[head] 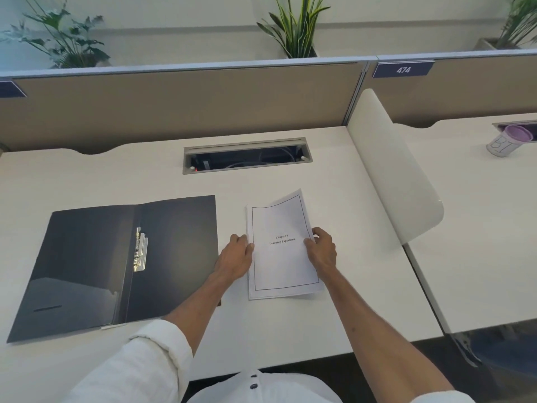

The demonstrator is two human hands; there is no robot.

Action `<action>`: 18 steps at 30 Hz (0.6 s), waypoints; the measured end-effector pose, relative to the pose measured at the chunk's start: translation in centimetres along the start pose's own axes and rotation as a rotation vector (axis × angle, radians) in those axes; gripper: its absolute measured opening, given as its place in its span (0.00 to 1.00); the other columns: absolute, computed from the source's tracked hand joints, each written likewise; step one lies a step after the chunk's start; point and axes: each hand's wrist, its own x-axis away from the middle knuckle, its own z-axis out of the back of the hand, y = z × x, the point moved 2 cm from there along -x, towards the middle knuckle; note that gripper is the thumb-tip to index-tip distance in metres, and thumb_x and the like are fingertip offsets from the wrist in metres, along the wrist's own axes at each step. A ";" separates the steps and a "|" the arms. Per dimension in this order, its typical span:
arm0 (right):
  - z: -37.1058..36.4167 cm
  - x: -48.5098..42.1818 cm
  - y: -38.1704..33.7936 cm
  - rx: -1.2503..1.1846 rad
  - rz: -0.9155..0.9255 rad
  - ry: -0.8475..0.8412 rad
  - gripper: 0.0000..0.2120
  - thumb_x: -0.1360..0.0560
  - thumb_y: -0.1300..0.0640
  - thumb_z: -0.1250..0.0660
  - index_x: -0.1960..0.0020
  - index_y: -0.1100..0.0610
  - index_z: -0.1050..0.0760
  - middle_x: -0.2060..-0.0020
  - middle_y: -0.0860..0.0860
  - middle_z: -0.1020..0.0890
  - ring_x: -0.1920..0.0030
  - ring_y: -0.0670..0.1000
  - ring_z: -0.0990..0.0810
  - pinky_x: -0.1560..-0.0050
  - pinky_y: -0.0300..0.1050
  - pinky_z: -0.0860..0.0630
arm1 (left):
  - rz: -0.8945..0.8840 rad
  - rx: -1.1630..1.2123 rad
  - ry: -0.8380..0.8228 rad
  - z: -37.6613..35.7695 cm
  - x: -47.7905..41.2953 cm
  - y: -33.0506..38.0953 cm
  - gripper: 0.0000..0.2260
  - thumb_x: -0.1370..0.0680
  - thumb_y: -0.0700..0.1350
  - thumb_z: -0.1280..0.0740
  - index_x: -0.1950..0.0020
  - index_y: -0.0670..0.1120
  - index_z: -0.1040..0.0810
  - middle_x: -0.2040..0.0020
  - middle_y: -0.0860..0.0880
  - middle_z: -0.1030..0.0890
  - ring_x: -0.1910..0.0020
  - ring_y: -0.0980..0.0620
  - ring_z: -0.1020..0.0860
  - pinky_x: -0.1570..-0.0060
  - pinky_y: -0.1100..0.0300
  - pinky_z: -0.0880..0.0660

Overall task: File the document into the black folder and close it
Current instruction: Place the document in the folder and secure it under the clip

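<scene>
The black folder (87,266) lies open and flat on the left half of the white desk, with a metal clip (141,250) along its spine. To its right lies the document (282,257), a white stack of pages with a bordered title page; its top sheet is skewed against the sheets below. My left hand (236,255) grips the stack's left edge and my right hand (321,250) grips its right edge, thumbs on the top page.
A cable tray slot (247,155) is cut into the desk behind the document. A beige partition (174,106) closes the back. A white curved divider (392,175) stands on the right; beyond it a purple-lidded cup (508,144) sits on the neighbouring desk.
</scene>
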 end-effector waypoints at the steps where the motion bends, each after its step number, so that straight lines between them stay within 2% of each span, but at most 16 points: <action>1: 0.0 0.1 -0.1 -0.017 0.008 0.016 0.09 0.18 0.61 0.36 0.40 0.56 0.20 0.48 0.55 0.10 0.46 0.64 0.15 0.45 0.53 0.21 | 0.003 0.033 0.011 0.3 0.0 -0.3 0.17 0.09 0.48 0.45 0.34 0.36 0.26 0.34 0.38 0.26 0.41 0.34 0.19 0.35 0.40 0.21; 2: -0.1 0.1 -0.3 -0.047 0.013 0.031 0.09 0.18 0.61 0.35 0.40 0.57 0.20 0.49 0.54 0.11 0.48 0.63 0.16 0.44 0.54 0.21 | 0.006 0.069 0.022 0.6 0.1 -0.7 0.17 0.09 0.47 0.45 0.31 0.35 0.26 0.33 0.38 0.25 0.39 0.35 0.20 0.34 0.40 0.21; 4: -0.5 0.3 -0.3 -0.136 0.018 0.045 0.08 0.17 0.61 0.34 0.40 0.59 0.20 0.52 0.54 0.14 0.53 0.60 0.20 0.47 0.51 0.24 | 0.029 0.162 0.036 1.3 0.2 -1.4 0.19 0.09 0.46 0.44 0.25 0.35 0.28 0.28 0.38 0.25 0.32 0.36 0.21 0.29 0.42 0.23; 6: -1.1 0.7 -0.6 -0.222 0.012 0.035 0.09 0.17 0.63 0.33 0.38 0.62 0.20 0.51 0.56 0.16 0.53 0.57 0.22 0.47 0.48 0.28 | 0.055 0.278 0.034 2.1 0.4 -2.1 0.22 0.09 0.47 0.42 0.17 0.38 0.32 0.22 0.39 0.26 0.24 0.38 0.25 0.23 0.44 0.27; 7: -1.5 0.9 -0.8 -0.257 0.008 0.021 0.09 0.17 0.64 0.33 0.38 0.64 0.20 0.50 0.58 0.16 0.52 0.56 0.23 0.46 0.48 0.29 | 0.071 0.339 0.036 2.5 0.4 -2.4 0.24 0.09 0.47 0.42 0.15 0.39 0.34 0.21 0.40 0.26 0.22 0.40 0.25 0.22 0.46 0.28; 8: -1.9 1.1 -1.2 -0.284 0.010 0.006 0.09 0.17 0.66 0.33 0.38 0.65 0.21 0.50 0.60 0.16 0.51 0.56 0.23 0.45 0.48 0.29 | 0.091 0.387 0.046 3.0 0.4 -2.7 0.24 0.10 0.47 0.41 0.15 0.39 0.34 0.25 0.41 0.23 0.25 0.41 0.23 0.25 0.48 0.26; 9: -2.4 1.3 -1.7 -0.302 0.017 -0.009 0.09 0.17 0.67 0.33 0.38 0.67 0.21 0.51 0.62 0.17 0.51 0.56 0.23 0.45 0.48 0.29 | 0.112 0.424 0.067 3.5 0.4 -3.0 0.23 0.10 0.47 0.40 0.17 0.39 0.31 0.33 0.42 0.18 0.33 0.43 0.20 0.33 0.50 0.23; 11: -3.7 1.8 -2.8 -0.325 0.033 -0.042 0.08 0.18 0.68 0.34 0.39 0.69 0.22 0.54 0.62 0.18 0.52 0.56 0.23 0.46 0.49 0.29 | 0.138 0.480 0.138 4.2 0.2 -4.2 0.16 0.11 0.44 0.39 0.27 0.37 0.24 0.54 0.49 0.20 0.54 0.48 0.22 0.55 0.56 0.26; 12: -4.5 2.1 -3.4 -0.333 0.038 -0.060 0.09 0.18 0.69 0.34 0.39 0.69 0.22 0.54 0.61 0.18 0.52 0.56 0.23 0.46 0.49 0.28 | 0.159 0.496 0.174 4.6 0.3 -5.0 0.14 0.12 0.42 0.39 0.32 0.35 0.22 0.57 0.50 0.22 0.56 0.48 0.23 0.59 0.56 0.30; 14: -6.1 2.7 -4.5 -0.340 0.041 -0.090 0.09 0.18 0.69 0.34 0.39 0.69 0.21 0.54 0.61 0.18 0.53 0.56 0.23 0.48 0.49 0.28 | 0.202 0.516 0.213 5.6 0.7 -6.4 0.12 0.13 0.40 0.38 0.33 0.36 0.20 0.52 0.47 0.19 0.48 0.42 0.19 0.53 0.55 0.27; 16: -8.0 3.2 -5.3 -0.348 0.038 -0.118 0.09 0.18 0.69 0.34 0.38 0.69 0.21 0.54 0.61 0.18 0.53 0.56 0.24 0.48 0.49 0.28 | 0.237 0.513 0.244 6.6 1.7 -8.3 0.15 0.13 0.41 0.36 0.28 0.38 0.21 0.41 0.42 0.14 0.36 0.39 0.18 0.39 0.51 0.22; 18: -10.2 3.9 -6.1 -0.358 0.029 -0.152 0.10 0.17 0.69 0.34 0.37 0.70 0.22 0.53 0.61 0.18 0.53 0.56 0.24 0.47 0.49 0.28 | 0.277 0.519 0.284 7.3 2.8 -10.9 0.17 0.13 0.40 0.35 0.24 0.39 0.22 0.33 0.40 0.14 0.31 0.40 0.18 0.30 0.48 0.22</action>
